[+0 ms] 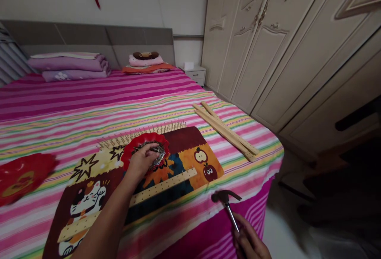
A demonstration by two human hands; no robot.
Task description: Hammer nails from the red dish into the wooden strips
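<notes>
My left hand (144,159) reaches into a red scalloped bowl (127,150), its fingers pinched on nails. Many loose metal nails (161,156) lie in the bowl around the fingertips, which are partly hidden. A claw hammer (228,201) is gripped by its handle in my right hand (250,238), head up, over the front edge of the bed. Between the hands a wooden strip with rows of holes (166,184) lies across a patterned mat (186,132); my left forearm covers part of it. A few nails stand near the strip's right end.
Behind the bowl lies a wooden strip set with many upright nails (119,141). Several drilled strips (226,130) are stacked crosswise at the right on the striped bedcover (178,110). A red plate (22,175) sits at left. Folded bedding (70,66) and a wardrobe (250,45) stand beyond.
</notes>
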